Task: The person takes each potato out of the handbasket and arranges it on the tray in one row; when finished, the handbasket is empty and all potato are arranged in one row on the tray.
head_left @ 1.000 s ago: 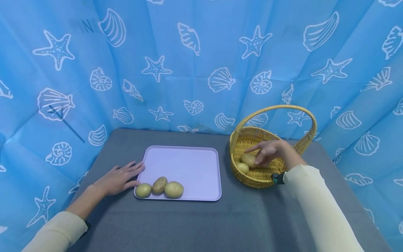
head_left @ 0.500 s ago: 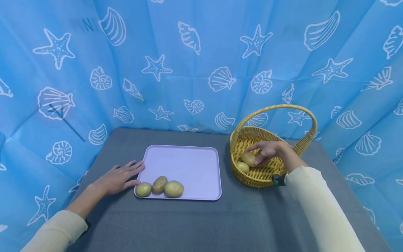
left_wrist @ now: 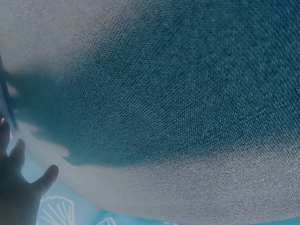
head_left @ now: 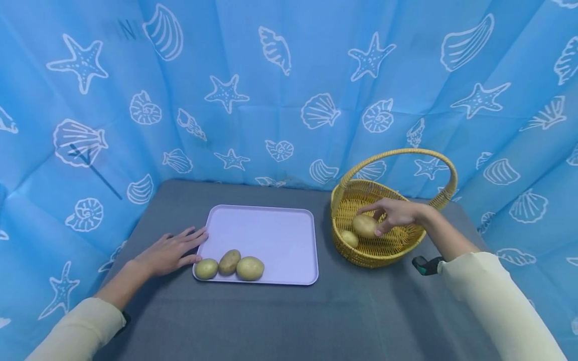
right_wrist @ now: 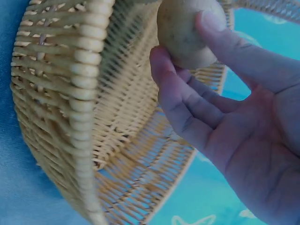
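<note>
My right hand (head_left: 398,212) pinches a potato (head_left: 365,226) between thumb and fingers, over the inside of the yellow wicker basket (head_left: 361,259). The right wrist view shows the thumb on one side of that potato (right_wrist: 183,35) and fingertips on the other. A smaller potato (head_left: 349,239) lies in the basket on its left side. My left hand (head_left: 169,253) has its fingers spread, with the fingertips at the left edge of a lilac tray (head_left: 280,240). Along the tray's front edge sit three potatoes: a left one (head_left: 206,269), a browner middle one (head_left: 230,262) and a larger right one (head_left: 250,268).
A dark grey cloth (head_left: 289,326) covers the table. The basket's tall hoop handle (head_left: 399,153) arches above the basket, behind the right hand. A blue curtain (head_left: 280,90) with white shells and starfish hangs behind the table and at both sides.
My right hand has taken hold of the larger potato in the basket and shifted it slightly up and right. The right forearm has swung outward to the right. The left hand stays at the tray.
</note>
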Demonstrator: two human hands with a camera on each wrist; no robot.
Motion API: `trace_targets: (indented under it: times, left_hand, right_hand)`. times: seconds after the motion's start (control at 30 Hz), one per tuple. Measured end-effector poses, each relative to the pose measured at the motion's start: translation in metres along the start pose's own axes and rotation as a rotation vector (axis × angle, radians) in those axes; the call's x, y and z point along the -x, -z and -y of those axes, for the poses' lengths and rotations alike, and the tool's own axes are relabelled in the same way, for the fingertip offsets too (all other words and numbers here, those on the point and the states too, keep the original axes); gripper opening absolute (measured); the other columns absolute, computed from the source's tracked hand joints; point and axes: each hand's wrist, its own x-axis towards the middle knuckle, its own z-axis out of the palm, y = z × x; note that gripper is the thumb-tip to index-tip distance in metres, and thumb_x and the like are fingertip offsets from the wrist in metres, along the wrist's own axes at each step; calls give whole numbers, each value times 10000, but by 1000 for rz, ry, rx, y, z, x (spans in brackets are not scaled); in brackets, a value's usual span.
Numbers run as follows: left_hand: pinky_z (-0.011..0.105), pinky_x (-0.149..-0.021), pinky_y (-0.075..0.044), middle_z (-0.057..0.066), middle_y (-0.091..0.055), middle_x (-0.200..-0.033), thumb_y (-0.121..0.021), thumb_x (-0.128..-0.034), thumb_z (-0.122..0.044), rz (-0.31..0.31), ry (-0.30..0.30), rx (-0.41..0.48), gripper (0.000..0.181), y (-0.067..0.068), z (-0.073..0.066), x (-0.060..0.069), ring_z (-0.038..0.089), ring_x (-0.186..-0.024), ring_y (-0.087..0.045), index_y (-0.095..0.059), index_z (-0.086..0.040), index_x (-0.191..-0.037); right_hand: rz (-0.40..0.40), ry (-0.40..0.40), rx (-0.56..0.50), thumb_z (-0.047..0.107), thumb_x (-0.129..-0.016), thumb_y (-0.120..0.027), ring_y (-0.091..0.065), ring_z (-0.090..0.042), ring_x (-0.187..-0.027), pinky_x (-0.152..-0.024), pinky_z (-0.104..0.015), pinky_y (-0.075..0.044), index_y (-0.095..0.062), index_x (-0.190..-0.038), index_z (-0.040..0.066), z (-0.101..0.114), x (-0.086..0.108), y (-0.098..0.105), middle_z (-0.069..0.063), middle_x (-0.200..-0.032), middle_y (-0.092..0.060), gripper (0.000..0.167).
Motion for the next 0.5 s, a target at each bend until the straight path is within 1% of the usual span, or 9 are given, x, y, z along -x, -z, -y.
trace_targets:
  times: [0.03,0.1,0.2,0.27,0.37,0.4,0.5]
  left_hand:
    - [774,-1038,-224,117,-344,-1591,-490,-992,-559,-1,0,-1,715,0,0,0,447,-1453,-260,-385,-106,-1535]
    - [774,-1037,-224,117,-344,-1591,-490,-994,-555,-4,0,-4,711,-1,2,0,447,-1452,-261,-385,-107,-1535]
    - [776,-1036,-222,116,-343,-1592,-493,-994,-553,-8,-1,-4,709,-2,3,1,448,-1452,-260,-385,-107,-1535]
    - [776,-1038,-219,116,-341,-1593,-492,-995,-552,-9,-1,-5,708,-2,3,1,448,-1452,-259,-383,-109,-1536]
    - [774,-1042,-214,115,-337,-1594,-491,-995,-551,-7,4,-4,708,-3,4,1,448,-1454,-255,-379,-112,-1539]
    - [774,-1041,-214,114,-336,-1595,-488,-995,-555,-6,4,-5,708,-3,4,1,448,-1454,-255,-379,-114,-1539]
    - [774,-1042,-213,112,-331,-1598,-479,-997,-562,-5,5,-4,710,-4,4,0,446,-1456,-252,-375,-118,-1541]
  right_hand:
    - [3,14,8,85,-816,-779,-579,-402,-1116,-808,-372,-567,-443,-1475,1,3,2,0,-253,-1343,-550,745]
    - [10,46,18,83,-811,-784,-594,-353,-1084,-813,-361,-568,-448,-1474,4,10,6,-1,-226,-1328,-564,748]
    - [31,92,-1,62,-808,-784,-625,-311,-1063,-848,-354,-567,-441,-1479,3,23,9,-4,-208,-1330,-565,756]
    - [42,119,-19,54,-810,-783,-647,-285,-1089,-873,-340,-561,-435,-1482,0,32,10,-8,-197,-1354,-556,758]
    - [52,155,-47,26,-819,-776,-675,-258,-1041,-854,-351,-570,-444,-1483,20,47,7,-16,-171,-1358,-559,742]
    - [46,174,-43,18,-821,-774,-679,-248,-1028,-846,-348,-572,-453,-1480,31,51,6,-19,-161,-1354,-564,734]
    - [6,266,-25,0,-818,-775,-646,-252,-1083,-876,-360,-567,-470,-1467,28,63,-1,-31,-156,-1382,-554,718]
